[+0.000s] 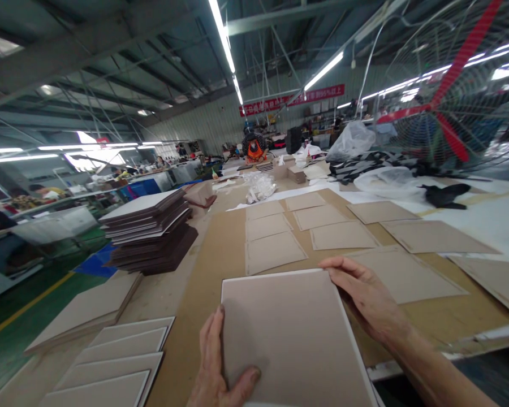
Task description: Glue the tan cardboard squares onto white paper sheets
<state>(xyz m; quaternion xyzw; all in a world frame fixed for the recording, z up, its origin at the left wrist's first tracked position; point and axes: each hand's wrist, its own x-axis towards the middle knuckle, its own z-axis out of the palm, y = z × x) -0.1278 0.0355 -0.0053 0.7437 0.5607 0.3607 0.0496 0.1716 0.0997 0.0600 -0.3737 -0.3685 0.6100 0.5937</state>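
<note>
- Because two holds likely steady it, one beige board (297, 333): left edge in my left grip (214, 370).
- Far right corner: held by my right grip (367, 288).

The board (292, 333) has its near left part covered by the left hand (214, 370), whose wrist is cut off below. The right hand (365, 288) partly hides a sheet (411, 274) behind it; its forearm leaves at the bottom. At near left, overlapping panels (110, 367) cover one another, the nearest cut off. The fan (435, 107) runs past the right edge. The far person's (254, 148) handwork is too small to tell.
</note>
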